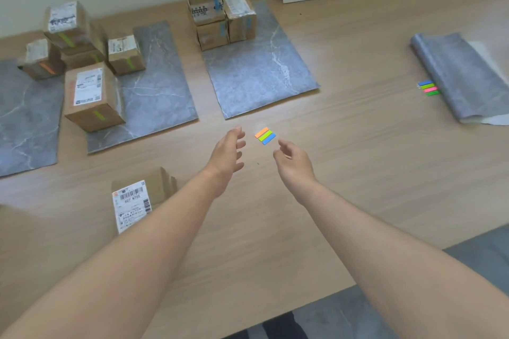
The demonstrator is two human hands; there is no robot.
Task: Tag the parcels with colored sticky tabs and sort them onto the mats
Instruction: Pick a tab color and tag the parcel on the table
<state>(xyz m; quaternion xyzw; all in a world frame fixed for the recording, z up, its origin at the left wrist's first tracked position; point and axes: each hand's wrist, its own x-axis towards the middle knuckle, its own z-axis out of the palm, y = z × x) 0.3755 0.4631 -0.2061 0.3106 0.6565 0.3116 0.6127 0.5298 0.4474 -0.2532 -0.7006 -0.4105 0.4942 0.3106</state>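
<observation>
Fingers (237, 133): relaxed and holding nothing; left hand (228, 151) and right hand (294, 162) are on either side of the sticky tab pad (265, 135).
Done: tagged parcels (93, 96) stand on the grey mats (248, 77).
Left: one parcel (137, 198), no tab visible, is on the tabletop (358, 173) beside the left forearm.

Nine parcels (93, 96), three flat mats (261, 74), one folded mat (462, 74), two sets of sticky tabs (265, 135).
</observation>
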